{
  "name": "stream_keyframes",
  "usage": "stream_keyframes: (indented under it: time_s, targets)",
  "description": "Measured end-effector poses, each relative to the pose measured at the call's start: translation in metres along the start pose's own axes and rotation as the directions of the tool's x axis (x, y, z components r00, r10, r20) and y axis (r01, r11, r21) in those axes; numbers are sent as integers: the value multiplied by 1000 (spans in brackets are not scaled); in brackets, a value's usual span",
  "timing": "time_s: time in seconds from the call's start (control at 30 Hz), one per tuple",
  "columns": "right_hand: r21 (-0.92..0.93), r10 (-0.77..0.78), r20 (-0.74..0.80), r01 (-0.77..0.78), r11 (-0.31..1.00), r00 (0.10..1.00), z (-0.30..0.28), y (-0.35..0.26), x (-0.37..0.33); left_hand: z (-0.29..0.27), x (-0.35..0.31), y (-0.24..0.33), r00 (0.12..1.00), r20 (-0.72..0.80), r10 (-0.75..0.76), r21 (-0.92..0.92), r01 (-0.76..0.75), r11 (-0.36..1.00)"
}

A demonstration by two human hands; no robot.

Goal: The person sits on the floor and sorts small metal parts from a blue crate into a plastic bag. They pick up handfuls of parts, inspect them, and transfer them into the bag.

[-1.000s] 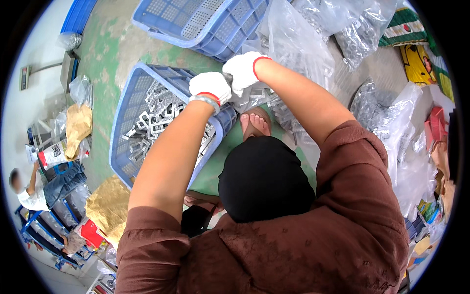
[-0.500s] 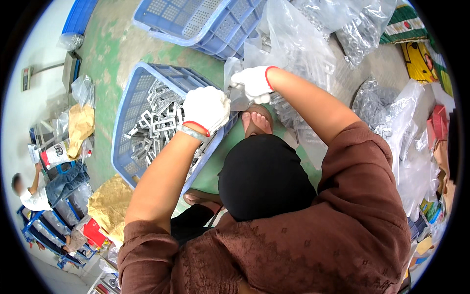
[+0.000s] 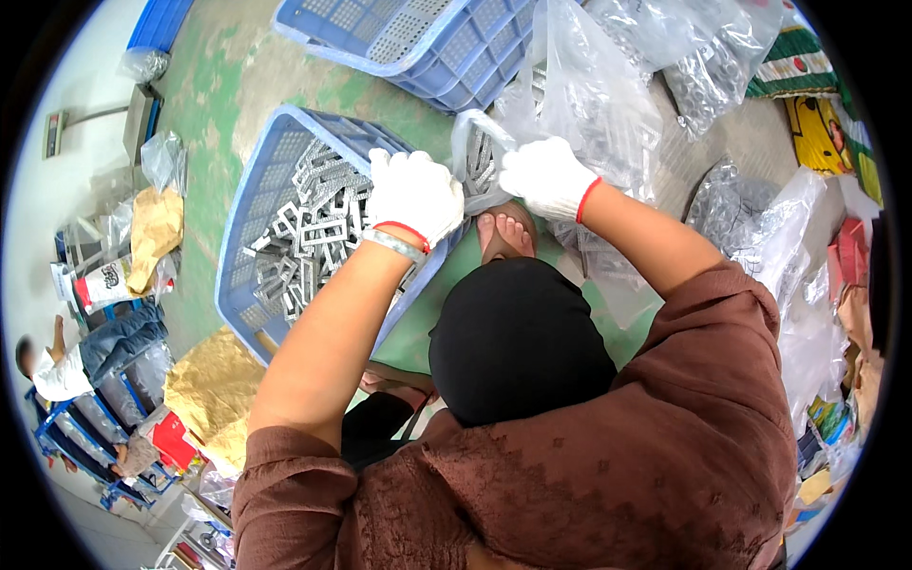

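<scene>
Holding bag point(image 3: 488, 200) mouth open

Bag is hanging just beside the blue basket point(image 3: 236, 223), metal frames point(image 3: 481, 160) showing inside. Left hand point(image 3: 416, 198) and right hand point(image 3: 551, 179) are gripping opposite rim sides, apparently keeping it spread. Basket is holding loose frames point(image 3: 323, 231).

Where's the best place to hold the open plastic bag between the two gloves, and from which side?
Probably the rim of the plastic bag, pinched from left and right: its thin mouth gapes open between the left hand and right hand, with metal pieces showing inside.
</scene>
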State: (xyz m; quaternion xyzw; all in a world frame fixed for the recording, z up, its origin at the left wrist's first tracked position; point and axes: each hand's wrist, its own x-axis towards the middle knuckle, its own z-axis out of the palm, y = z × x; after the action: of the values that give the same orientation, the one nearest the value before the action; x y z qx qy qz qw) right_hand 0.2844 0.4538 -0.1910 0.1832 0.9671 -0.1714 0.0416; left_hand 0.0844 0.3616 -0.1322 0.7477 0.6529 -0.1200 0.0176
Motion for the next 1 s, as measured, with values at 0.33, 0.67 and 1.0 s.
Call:
stream_keyframes:
  time_s: [0.33,0.67,1.0]
  targets:
    - [23,102,8,-103,994,995,-21,-12,6,-50,-52,-21,972,-223,-75,-282,10,959]
    - [-106,-216,-402,189,976,890,-108,-91,67,-58,-291,-52,788,173,-591,-482,591,647]
    - [-46,150,440,-145,988,886,-48,-174,272,-55,-350,-55,824,-141,-548,-653,339,677]
